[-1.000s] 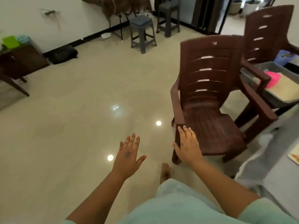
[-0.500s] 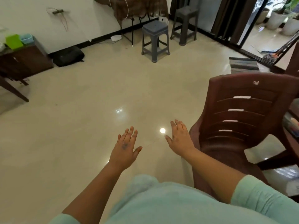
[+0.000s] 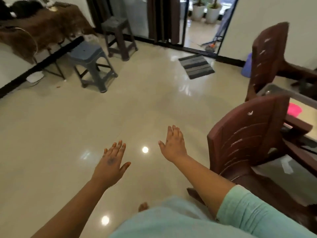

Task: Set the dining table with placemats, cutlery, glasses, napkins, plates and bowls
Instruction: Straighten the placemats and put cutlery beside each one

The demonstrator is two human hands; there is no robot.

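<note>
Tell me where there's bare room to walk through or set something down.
Bare cream tiled floor lies between the grey plastic stool, the striped doormat and the near brown plastic chair. Crowded at right: both chairs hug the glass-topped table.

Both bare forearms reach forward and down, palms facing down. The left hand (image 3: 112, 163) is nearer, its fingers straight and close together, thumb spread to the right, a dark mark on its back. The right hand (image 3: 173, 146) reaches farther, fingers straight, thumb out to the left. Neither holds anything.
</note>
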